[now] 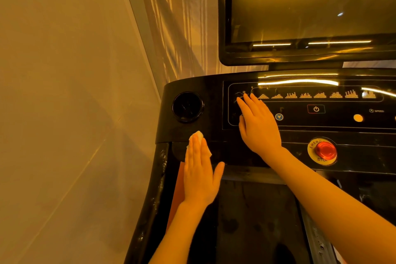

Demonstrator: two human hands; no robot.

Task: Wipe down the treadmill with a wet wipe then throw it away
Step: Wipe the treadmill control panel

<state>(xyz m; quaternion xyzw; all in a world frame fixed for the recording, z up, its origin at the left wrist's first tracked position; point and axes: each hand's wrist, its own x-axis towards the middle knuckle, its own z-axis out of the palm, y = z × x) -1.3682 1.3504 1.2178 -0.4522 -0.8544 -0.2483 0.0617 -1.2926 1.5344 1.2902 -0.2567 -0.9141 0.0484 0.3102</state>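
**Inspector:** Report where the job is standing.

**Operator:** I am watching the left hand [200, 174] pressing the wet wipe [198, 137] flat against the near left corner of the treadmill [214, 100] console, just below the round cup holder [188, 106]. The fingers [194, 152] are lying straight and close together on top of the wipe, thumb spread to the side; only a white edge of the wipe is showing past the fingertips and beside the hand.

**Inspector:** And the other hand?

**Operator:** The right hand [258, 125] is resting on the left end of the control panel [310, 118], fingers straight and slightly apart, holding nothing. I am judging it as a brace.

**Inspector:** How much is done?

**Operator:** I am judging the wiping as under way and far from finished. The wipe is working one corner only. The side rail [159, 169] below is showing pale scuffs or dust, and the deck [255, 221] is showing dull smudges, so both are looking untouched. Whether the panel, the red stop button [325, 150] and the screen [310, 13] are clean, I cannot tell through the glare.

**Inspector:** Disposal?

**Operator:** Not yet done. The wipe is under the hand, and no bin is appearing in view.
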